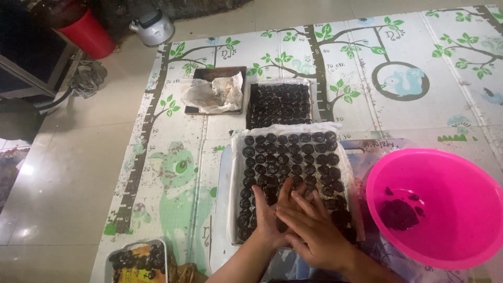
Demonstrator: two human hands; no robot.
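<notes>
A paper-lined tray (233, 173) filled with rows of small dark round pieces (293, 157) lies on a floor mat (367, 105) printed with trees and animals, directly in front of the person. Both hands rest on the tray's near end, over the nearest rows. The left hand (271, 215) lies flat with fingers spread, palm down on the pieces. The right hand (309, 228) overlaps it from the right, fingers also extended and slightly apart, pressing on the same area; neither hand grips anything. The pieces under the hands are hidden. Just right of the tray sits a bright pink bowl (471, 173) holding a small dark lump (399, 214). Beyond the tray are a second tray of dark pieces (279, 104) and a board with crumpled paper (212, 94). A container at the lower left (137, 261) is cut off by the frame edge.
</notes>
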